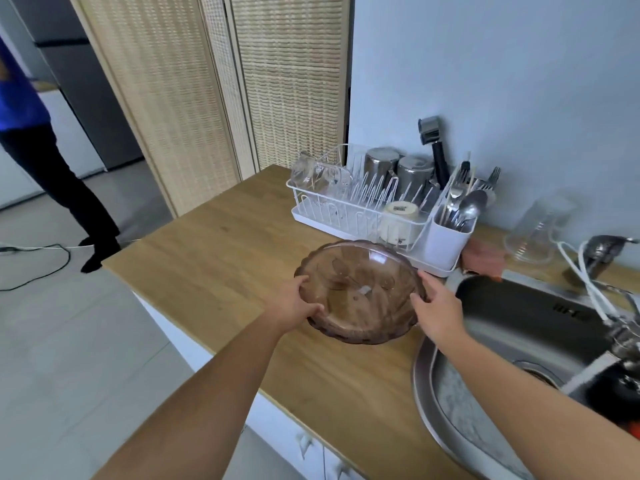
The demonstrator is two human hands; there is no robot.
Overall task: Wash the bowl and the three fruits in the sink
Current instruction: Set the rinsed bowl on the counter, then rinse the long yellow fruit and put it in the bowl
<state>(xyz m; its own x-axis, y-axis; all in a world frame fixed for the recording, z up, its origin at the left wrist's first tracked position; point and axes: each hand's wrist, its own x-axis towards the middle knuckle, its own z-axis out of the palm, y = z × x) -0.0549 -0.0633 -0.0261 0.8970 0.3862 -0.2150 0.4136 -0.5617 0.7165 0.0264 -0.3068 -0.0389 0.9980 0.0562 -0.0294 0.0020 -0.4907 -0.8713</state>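
A brown see-through glass bowl with a scalloped rim is tilted over the wooden counter, just left of the steel sink. My left hand grips its left rim and my right hand grips its right rim. The bowl holds nothing. An orange patch shows at the sink's lower right edge; I cannot tell if it is a fruit. No other fruit is in view.
A white dish rack with glasses, steel cups and a cutlery holder stands behind the bowl. A faucet with running water, a glass jar and a pink cloth sit near the sink. A person stands at far left.
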